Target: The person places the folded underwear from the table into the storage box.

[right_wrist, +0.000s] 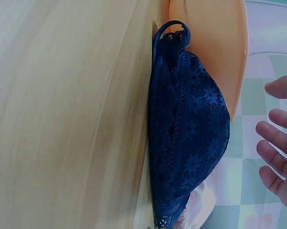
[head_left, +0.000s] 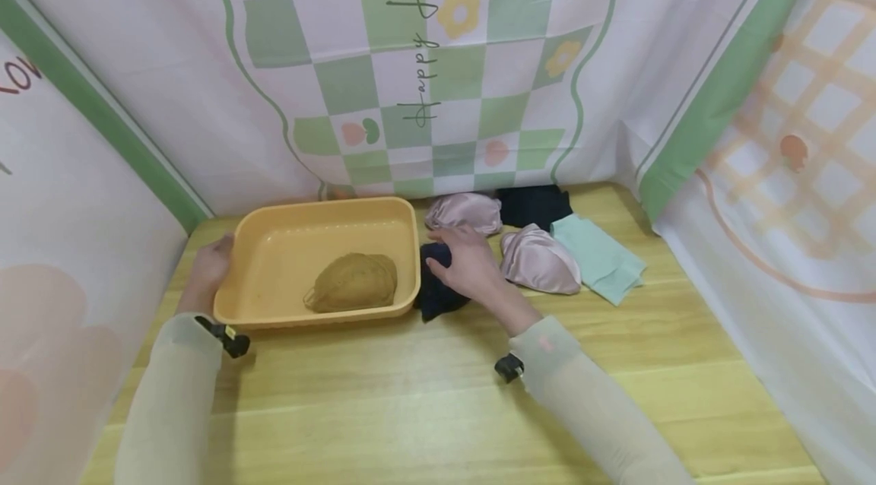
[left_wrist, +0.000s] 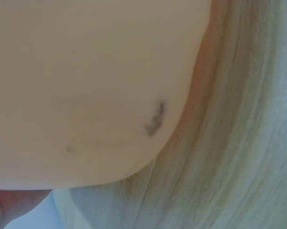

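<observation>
My left hand (head_left: 211, 268) lies against the outer left side of a yellow plastic basin (head_left: 267, 264), partly hidden by its wall. Close up in the left wrist view are the basin's scuffed outer surface and a bit of the hand (left_wrist: 17, 205). A folded mustard-brown bra (head_left: 359, 283) sits at the basin's front right. My right hand (head_left: 468, 264) hovers with parted fingers over a navy lace bra (head_left: 438, 291) just right of the basin. In the right wrist view that folded bra (right_wrist: 191, 119) stands on the table, and the fingers are apart from it.
Right of the basin lie two shiny pink folded bras (head_left: 465, 213) (head_left: 539, 261), a black cloth item (head_left: 534, 205) at the back and a mint-green folded cloth (head_left: 598, 257). A patterned curtain (head_left: 438, 74) closes off the back and sides of the wooden table (head_left: 411, 409).
</observation>
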`<state>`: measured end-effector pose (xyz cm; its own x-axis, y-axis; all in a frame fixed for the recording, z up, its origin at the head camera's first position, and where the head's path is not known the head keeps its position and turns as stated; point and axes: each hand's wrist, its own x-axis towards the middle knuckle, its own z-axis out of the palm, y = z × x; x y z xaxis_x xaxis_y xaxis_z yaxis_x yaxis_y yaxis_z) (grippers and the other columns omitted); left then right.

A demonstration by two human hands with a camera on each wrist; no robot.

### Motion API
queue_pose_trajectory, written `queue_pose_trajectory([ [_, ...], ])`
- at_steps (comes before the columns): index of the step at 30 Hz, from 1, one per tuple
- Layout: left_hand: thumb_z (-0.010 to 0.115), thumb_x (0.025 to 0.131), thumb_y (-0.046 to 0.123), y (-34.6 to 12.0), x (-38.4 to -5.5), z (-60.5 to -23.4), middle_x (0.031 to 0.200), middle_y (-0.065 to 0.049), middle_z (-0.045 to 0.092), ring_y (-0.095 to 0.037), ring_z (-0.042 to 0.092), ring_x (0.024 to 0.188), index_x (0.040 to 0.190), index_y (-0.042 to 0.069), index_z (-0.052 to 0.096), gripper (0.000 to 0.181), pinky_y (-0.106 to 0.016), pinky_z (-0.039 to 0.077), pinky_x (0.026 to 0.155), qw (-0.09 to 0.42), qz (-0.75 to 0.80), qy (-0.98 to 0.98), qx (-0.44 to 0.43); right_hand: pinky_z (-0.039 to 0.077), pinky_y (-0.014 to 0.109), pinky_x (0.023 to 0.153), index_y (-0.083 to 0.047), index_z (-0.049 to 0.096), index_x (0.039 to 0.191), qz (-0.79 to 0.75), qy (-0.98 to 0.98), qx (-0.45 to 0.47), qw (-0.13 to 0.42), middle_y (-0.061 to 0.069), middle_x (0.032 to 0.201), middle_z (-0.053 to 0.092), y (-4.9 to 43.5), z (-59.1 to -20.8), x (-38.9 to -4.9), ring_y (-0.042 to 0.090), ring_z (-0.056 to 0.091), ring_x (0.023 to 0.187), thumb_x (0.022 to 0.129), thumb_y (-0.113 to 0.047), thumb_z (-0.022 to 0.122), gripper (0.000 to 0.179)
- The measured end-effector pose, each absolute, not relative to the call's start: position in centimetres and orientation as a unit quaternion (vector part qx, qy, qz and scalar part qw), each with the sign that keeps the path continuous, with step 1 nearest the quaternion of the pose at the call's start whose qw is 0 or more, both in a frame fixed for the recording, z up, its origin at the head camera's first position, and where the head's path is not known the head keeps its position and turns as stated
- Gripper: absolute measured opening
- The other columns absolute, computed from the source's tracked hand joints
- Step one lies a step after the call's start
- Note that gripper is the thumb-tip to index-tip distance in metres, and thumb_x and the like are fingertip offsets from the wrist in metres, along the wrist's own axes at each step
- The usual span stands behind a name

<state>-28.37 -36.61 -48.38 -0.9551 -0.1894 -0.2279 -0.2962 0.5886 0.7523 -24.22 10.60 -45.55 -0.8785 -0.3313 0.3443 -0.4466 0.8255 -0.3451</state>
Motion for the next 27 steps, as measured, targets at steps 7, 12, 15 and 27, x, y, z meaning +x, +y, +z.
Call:
queue_pose_trajectory([
  [7, 0.013, 0.106, 0.054, -36.7, -28.5, -48.3, 0.158, -0.034, 0.021, -0.053, 0.029, 0.143, 0.155, -0.001, 0.022, 0.075, -0.061, 0.025, 0.12, 0.062, 0.418, 0.897, -0.128, 0.049, 0.044, 0.102, -0.013, 0.066, 0.126, 0.275, -0.936, 0.188, 0.111, 0.005, 0.118, 0.071, 10.9, -45.7, -24.2, 0.025, 0.062, 0.114, 0.094, -0.041, 0.065, 0.042],
  [12, 0.013, 0.105, 0.056, -36.6, -28.4, -48.2, 0.158, -0.034, 0.024, -0.052, 0.032, 0.142, 0.155, -0.001, 0.023, 0.076, -0.061, 0.027, 0.12, 0.064, 0.426, 0.893, -0.131, 0.049, 0.044, 0.104, -0.013, 0.065, 0.126, 0.288, -0.936, 0.179, 0.095, 0.006, 0.12, 0.071, 11.3, -46.0, -24.3, 0.025, 0.063, 0.116, 0.097, -0.045, 0.061, 0.044],
  [15, 0.014, 0.105, 0.057, -36.5, -28.3, -48.2, 0.158, -0.033, 0.024, -0.052, 0.033, 0.142, 0.156, 0.001, 0.022, 0.077, -0.06, 0.028, 0.12, 0.066, 0.434, 0.888, -0.134, 0.05, 0.045, 0.102, -0.012, 0.065, 0.127, 0.296, -0.936, 0.172, 0.084, 0.006, 0.12, 0.071, 11.6, -46.2, -24.3, 0.025, 0.064, 0.114, 0.098, -0.047, 0.058, 0.046],
  [27, 0.013, 0.105, 0.056, -36.4, -28.1, -48.0, 0.156, -0.035, 0.027, -0.052, 0.036, 0.14, 0.155, 0.0, 0.023, 0.076, -0.061, 0.03, 0.118, 0.066, 0.432, 0.889, -0.138, 0.049, 0.047, 0.102, -0.013, 0.064, 0.13, 0.301, -0.939, 0.15, 0.069, 0.007, 0.125, 0.069, 12.8, -47.4, -24.1, 0.026, 0.064, 0.116, 0.098, -0.048, 0.058, 0.048],
])
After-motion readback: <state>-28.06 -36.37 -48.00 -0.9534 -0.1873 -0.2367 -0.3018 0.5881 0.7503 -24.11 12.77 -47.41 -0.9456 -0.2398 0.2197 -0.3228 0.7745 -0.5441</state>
